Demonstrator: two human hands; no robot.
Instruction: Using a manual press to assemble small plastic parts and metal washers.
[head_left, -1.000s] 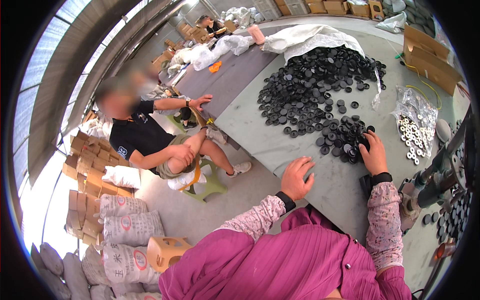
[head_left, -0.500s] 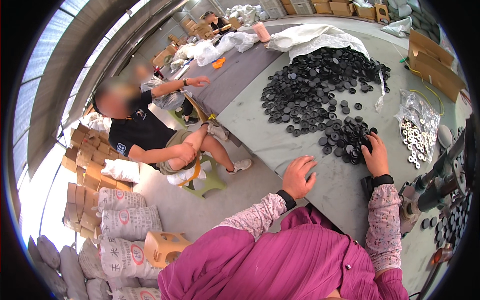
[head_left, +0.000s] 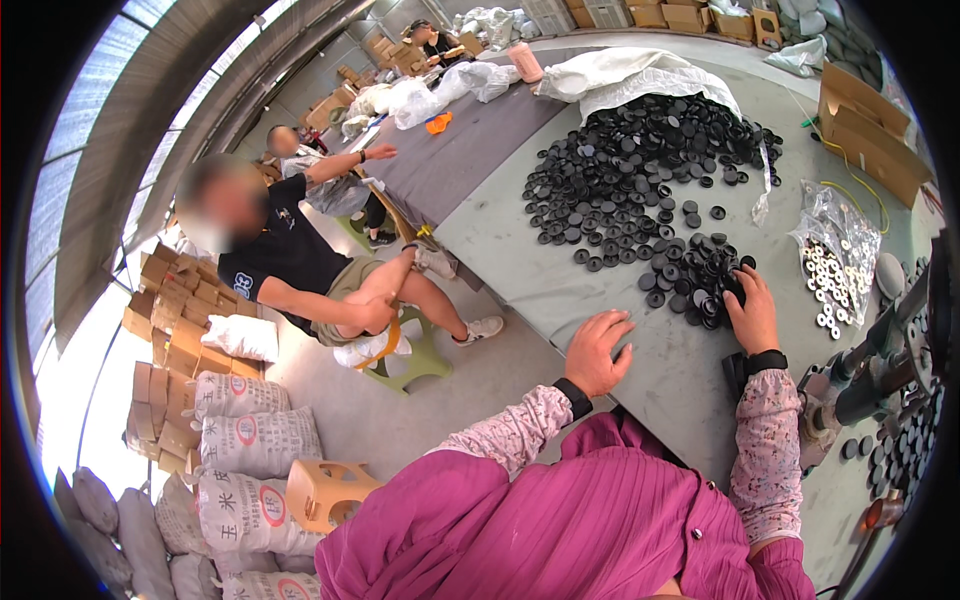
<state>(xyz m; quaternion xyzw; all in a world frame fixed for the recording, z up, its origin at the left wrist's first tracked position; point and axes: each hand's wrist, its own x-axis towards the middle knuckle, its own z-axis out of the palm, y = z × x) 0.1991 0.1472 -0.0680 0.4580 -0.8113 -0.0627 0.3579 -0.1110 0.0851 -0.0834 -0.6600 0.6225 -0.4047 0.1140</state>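
My left hand (head_left: pixel 598 352) lies palm down at the near edge of the grey-green table (head_left: pixel 540 285), fingers apart, holding nothing. Against the right side of a small heap of round black plastic caps (head_left: pixel 690 282) rests my right hand (head_left: pixel 753 312). Its thumb and fingers are spread and touch the caps; the fingertips are partly hidden among them. Beyond this heap, a much larger pile of similar caps (head_left: pixel 620 180) spreads out of the mouth of a white sack (head_left: pixel 650 75).
To the right are a clear bag of small white rings (head_left: pixel 835 270), an open cardboard box (head_left: pixel 870 130) and a dark metal bench machine (head_left: pixel 875 370). A seated person (head_left: pixel 285 250) is left of the table. Stacked sacks (head_left: pixel 260 445) and an orange stool (head_left: pixel 325 495) stand on the floor.
The seated person's head and torso have shifted, and their outstretched arm has moved slightly left and up. Both of my hands stay in place, and the caps look unchanged.
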